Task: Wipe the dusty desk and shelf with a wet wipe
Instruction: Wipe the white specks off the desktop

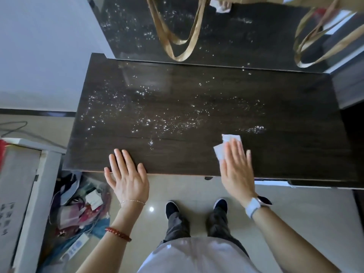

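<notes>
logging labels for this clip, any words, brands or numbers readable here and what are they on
None can be read for certain.
Cardboard box: dark printed characters on its side, too blurred to read.
Blue-and-white packet on the floor: print too small to read.
Watch: face shows no legible text.

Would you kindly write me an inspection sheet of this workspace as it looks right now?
Surface: dark wood desk speckled with white dust across its middle and left; the near strip looks cleaner.
Job's things: white wet wipe flat on the desk under the right hand; dark shelf behind the desk, also dusty.
Clutter: two tan bag straps hang over the shelf; a pile of bags and papers on the floor at left.
Grippers: left hand flat and empty on the desk's near edge; right hand pressing the wipe.
Cables: a thin cable on the floor at far left.
Surroundings: glossy tiled floor, pale wall, cardboard box at left.
</notes>
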Available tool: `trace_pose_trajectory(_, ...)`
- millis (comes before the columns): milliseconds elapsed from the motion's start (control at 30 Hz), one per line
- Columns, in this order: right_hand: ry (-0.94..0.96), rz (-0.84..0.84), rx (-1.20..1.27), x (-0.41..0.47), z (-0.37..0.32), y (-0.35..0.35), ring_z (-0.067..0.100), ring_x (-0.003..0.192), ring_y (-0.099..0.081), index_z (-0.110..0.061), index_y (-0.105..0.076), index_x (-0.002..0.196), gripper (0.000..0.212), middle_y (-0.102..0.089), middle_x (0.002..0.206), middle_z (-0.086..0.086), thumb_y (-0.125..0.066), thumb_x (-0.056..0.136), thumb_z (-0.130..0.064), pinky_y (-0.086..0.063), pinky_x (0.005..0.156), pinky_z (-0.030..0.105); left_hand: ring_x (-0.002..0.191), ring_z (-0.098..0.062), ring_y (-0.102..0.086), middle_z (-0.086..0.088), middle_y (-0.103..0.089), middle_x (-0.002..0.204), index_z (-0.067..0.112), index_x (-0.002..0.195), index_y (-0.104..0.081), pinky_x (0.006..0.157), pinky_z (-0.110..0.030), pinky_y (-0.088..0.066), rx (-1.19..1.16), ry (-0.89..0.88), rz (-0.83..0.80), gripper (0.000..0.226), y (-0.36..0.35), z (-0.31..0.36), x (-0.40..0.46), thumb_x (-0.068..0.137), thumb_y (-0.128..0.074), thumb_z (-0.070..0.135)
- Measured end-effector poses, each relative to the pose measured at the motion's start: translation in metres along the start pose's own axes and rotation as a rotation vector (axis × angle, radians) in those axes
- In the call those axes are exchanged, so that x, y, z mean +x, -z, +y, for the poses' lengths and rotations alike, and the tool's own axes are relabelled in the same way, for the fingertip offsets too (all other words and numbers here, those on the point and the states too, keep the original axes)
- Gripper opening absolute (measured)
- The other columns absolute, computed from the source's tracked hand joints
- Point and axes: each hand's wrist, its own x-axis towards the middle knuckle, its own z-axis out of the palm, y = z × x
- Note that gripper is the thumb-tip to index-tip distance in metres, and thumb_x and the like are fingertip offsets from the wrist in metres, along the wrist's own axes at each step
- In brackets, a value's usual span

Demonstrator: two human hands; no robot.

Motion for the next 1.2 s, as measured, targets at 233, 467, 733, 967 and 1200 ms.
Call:
trace_pose_trajectory(233, -0.713, 0.079, 0.138, 0.043, 0.069, 0.031, 0.033, 0.142, -0.005, 0.000, -0.015, 0.143, 0.054, -0.012, 0.152, 0.023, -0.022, 0.095, -0.025, -0.004, 0.113, 0.051, 0.142, -0.024, -0.001, -0.012, -0.010, 0.154, 0.008, 0.143, -0.017, 0.113, -0.046, 0.006, -0.102, -0.040, 0.043, 0.063, 0.012, 0.044, 0.002, 0.086, -0.023, 0.034)
trace_pose_trajectory(467, 0.256, -0.065, 0.012, 0.067, 0.009, 0.014, 0.024, 0.140, -0.020, -0.009, -0.026, 0.142, 0.051, -0.027, 0.150, 0.011, -0.014, 0.096, -0.030, -0.001, 0.114, 0.042, 0.139, -0.025, -0.018, -0.013, -0.028, 0.149, 0.006, 0.140, -0.026, 0.111, -0.038, 0.003, -0.034, -0.301, 0.006, 0.057, 0.000, 0.127, -0.004, 0.090, -0.023, 0.033)
trace_pose_trajectory(733, 0.137, -0.079, -0.096, 0.160, 0.166, 0.049, 0.027, 0.142, -0.013, -0.009, -0.017, 0.144, 0.061, -0.019, 0.152, 0.014, -0.005, 0.091, -0.037, -0.001, 0.113, 0.045, 0.135, -0.025, -0.016, -0.016, -0.037, 0.144, 0.005, 0.136, -0.031, 0.111, -0.039, 0.002, 0.038, -0.323, -0.045, 0.054, -0.034, 0.184, -0.033, 0.089, -0.027, 0.032)
trace_pose_trajectory(967, 0.727, -0.140, -0.070, 0.124, 0.105, 0.033, 0.027, 0.140, -0.018, -0.008, -0.025, 0.142, 0.055, -0.025, 0.151, 0.012, -0.024, 0.091, -0.028, -0.008, 0.113, 0.045, 0.136, -0.024, -0.018, -0.016, -0.035, 0.145, 0.005, 0.137, -0.034, 0.112, -0.040, -0.001, 0.126, -0.249, -0.038, 0.057, -0.044, 0.193, -0.035, 0.087, -0.029, 0.032)
trace_pose_trajectory(1200, 0.273, -0.063, -0.037, 0.198, 0.162, 0.046, 0.029, 0.141, -0.017, -0.005, -0.021, 0.143, 0.060, -0.023, 0.151, 0.016, -0.013, 0.088, -0.031, -0.011, 0.114, 0.050, 0.137, -0.023, -0.016, -0.013, -0.033, 0.147, 0.007, 0.138, -0.033, 0.113, -0.040, -0.002, 0.131, -0.231, -0.040, 0.057, -0.044, 0.194, -0.037, 0.087, -0.028, 0.033)
